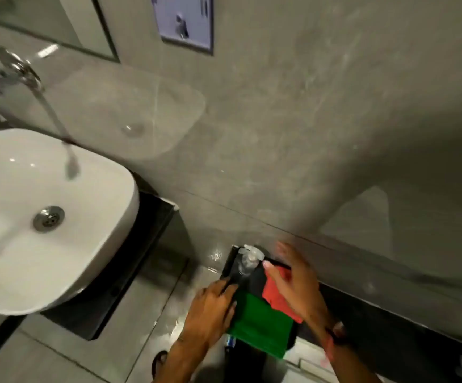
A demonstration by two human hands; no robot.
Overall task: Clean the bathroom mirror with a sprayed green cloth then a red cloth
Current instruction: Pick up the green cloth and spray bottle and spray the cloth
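Observation:
A green cloth (260,324) and a red cloth (278,298) lie side by side on a dark ledge (362,308) at the foot of the wall, the red one partly over the green. A clear spray bottle (247,261) stands just behind them. My left hand (210,305) rests at the green cloth's left edge, thumb on the cloth and fingers pointing toward the bottle; its grip is unclear. My right hand (293,277) hovers over the red cloth, blurred, with its fingers spread. The mirror (44,20) hangs at the upper left.
A white basin (58,244) sits on a black counter (147,244) at left, with a chrome tap (17,70) above it. A framed picture (185,23) hangs on the grey wall. Glossy floor tiles lie below, and a sandal (159,360) shows near my left arm.

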